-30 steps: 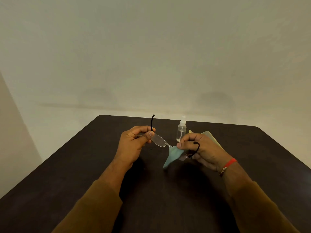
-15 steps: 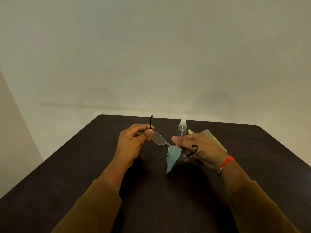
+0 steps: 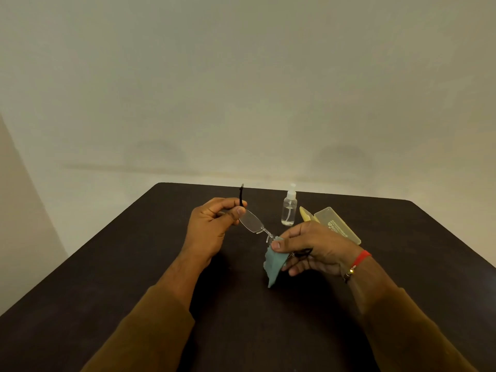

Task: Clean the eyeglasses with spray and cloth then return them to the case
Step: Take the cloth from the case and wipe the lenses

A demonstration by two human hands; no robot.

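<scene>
One pair of rimless eyeglasses (image 3: 251, 220), zigzag-edged cloth (image 3: 275, 264)

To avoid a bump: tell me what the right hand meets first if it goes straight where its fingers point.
The right hand would likely meet the glasses' bare lens, then the left hand; depth unclear.

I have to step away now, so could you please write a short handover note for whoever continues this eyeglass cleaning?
Left hand: grips the eyeglasses at one temple hinge, above the table.
Right hand: pinches the teal cloth around the other lens.
Spray bottle stands upright behind the hands. The yellowish case lies to its right and appears open.
Done: glasses are out of the case and the cloth is on one lens. Whether they were sprayed cannot be told.
Left: wipe both lenses, then put the glasses in the case.
</scene>
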